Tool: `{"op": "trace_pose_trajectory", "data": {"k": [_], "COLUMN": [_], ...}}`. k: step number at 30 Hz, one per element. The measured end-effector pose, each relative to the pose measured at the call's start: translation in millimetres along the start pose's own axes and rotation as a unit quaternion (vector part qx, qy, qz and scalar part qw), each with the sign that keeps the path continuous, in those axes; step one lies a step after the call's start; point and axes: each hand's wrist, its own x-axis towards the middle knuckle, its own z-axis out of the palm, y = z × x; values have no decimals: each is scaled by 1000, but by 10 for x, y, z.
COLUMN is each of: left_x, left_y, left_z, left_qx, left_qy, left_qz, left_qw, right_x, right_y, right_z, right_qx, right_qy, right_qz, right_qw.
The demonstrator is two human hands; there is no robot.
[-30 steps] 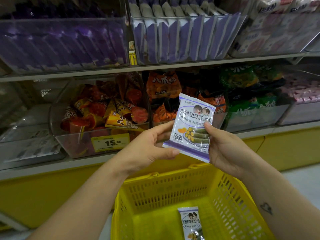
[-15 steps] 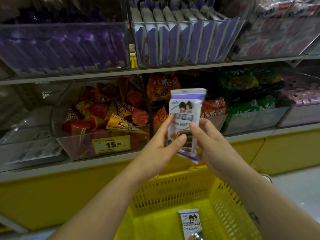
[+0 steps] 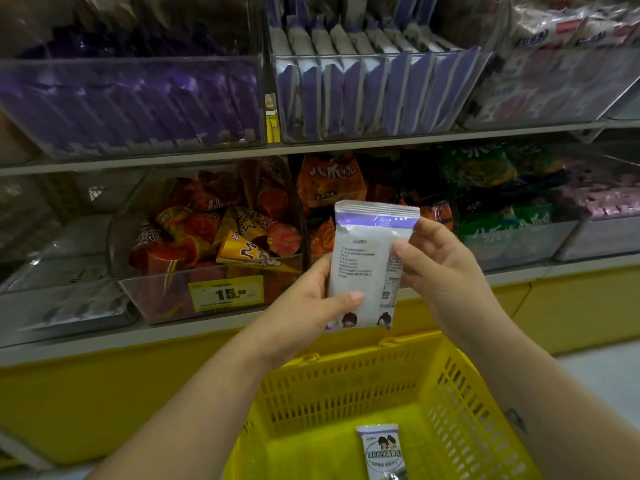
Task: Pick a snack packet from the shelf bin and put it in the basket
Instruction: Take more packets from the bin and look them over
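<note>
I see upper shelf [image 3: 346,147]: clear bins of purple packets [image 3: 131,105] and pale upright packets [image 3: 374,95] | lower shelf [image 3: 207,332]: bin of red-and-yellow cone snacks [image 3: 214,244] with a yellow 15 price tag [image 3: 227,293], orange packets [image 3: 329,178], green packets [image 3: 498,202] | yellow base [image 3: 86,403] below.

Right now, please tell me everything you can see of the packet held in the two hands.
The held snack packet is a white glossy pouch with a purple band under its crimped top seal. Its back faces the camera: small printed text, two cartoon heads near the bottom. It stands upright above the yellow basket, gripped by the left hand and the right hand.
</note>
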Motion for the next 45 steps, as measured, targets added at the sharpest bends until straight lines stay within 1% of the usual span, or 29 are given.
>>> {"op": "trace_pose_trajectory", "data": {"k": [2, 4, 7, 9, 12, 17, 18, 20, 23, 26, 29, 32, 34, 40, 45], "left_x": [37, 64, 78, 91, 114, 128, 137, 148, 153, 161, 181, 189, 188, 183, 175], "left_y": [-1, -3, -20, -22, -21, -24, -21, -13, -14, -26, -59, -73, -77, -97, -72], "left_z": [4, 1, 2, -1, -46, -171, -199, -256, -326, -327, -290, -306, -325, -279, -274], "left_qx": [5, -21, -89, -153, -233, -319, -335, -368, -400, -398, -394, -407, -410, -414, -415], "left_qy": [54, 91, 131, 142, 165, 213, 227, 251, 272, 269, 279, 300, 311, 319, 330], "left_qz": [35, 58, 47, 39, 32, 35, 34, 37, 46, 41, 29, 20, 17, 0, 3], "left_qw": [998, 994, 986, 977, 958, 923, 914, 895, 874, 876, 875, 863, 857, 852, 848], "right_x": [-22, -50, -93, -111, -120, -173, -181, -188, -163, -142, -150, -171, -175, -156, -153], "right_y": [-27, -37, -72, -103, -126, -144, -149, -155, -151, -124, -125, -140, -122, -56, -14], "right_z": [14, 54, 136, 167, 166, 65, 41, -11, -58, -56, -31, -14, 8, 130, 203], "right_qx": [-56, -86, -83, -77, -110, -160, -158, -119, -52, -15, 12, 69, 62, -5, -5], "right_qy": [4, -8, -43, -71, -98, -149, -161, -168, -132, -82, -86, -95, -87, -29, 43], "right_qz": [-38, -73, -99, -97, -84, -3, 12, 48, 81, 101, 114, 118, 104, 58, 33], "right_qw": [998, 994, 991, 990, 986, 976, 974, 977, 987, 991, 990, 986, 989, 998, 999]}}
